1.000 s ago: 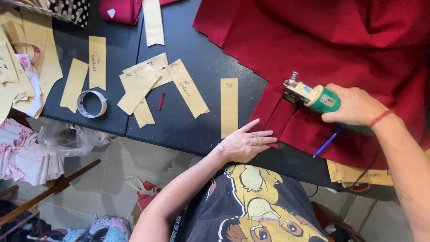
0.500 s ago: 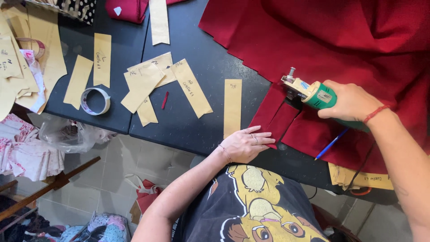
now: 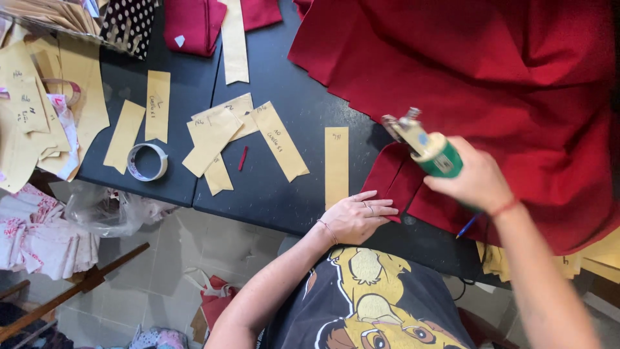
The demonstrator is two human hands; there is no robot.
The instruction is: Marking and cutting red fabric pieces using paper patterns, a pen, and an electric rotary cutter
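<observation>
My right hand (image 3: 476,181) grips a green electric fabric cutter (image 3: 426,147), its metal head at the edge of a stack of red cloth (image 3: 491,77) spread over the dark table (image 3: 290,77). My left hand (image 3: 358,216) lies flat on the table at the near edge, fingertips touching a small flap of the red cloth (image 3: 394,178). A narrow tan paper strip (image 3: 336,165) lies just left of that hand. A blue pen (image 3: 467,225) sticks out under my right hand.
Tan paper pattern pieces (image 3: 216,139) are scattered on the table's left half, with a roll of tape (image 3: 146,161) and a small red scrap (image 3: 243,158). More patterns pile up at far left (image 3: 39,116). Folded red fabric (image 3: 194,22) lies at the far edge.
My right hand has lifted the cutter a little and drawn it toward me, off the cloth edge. My left hand stays put.
</observation>
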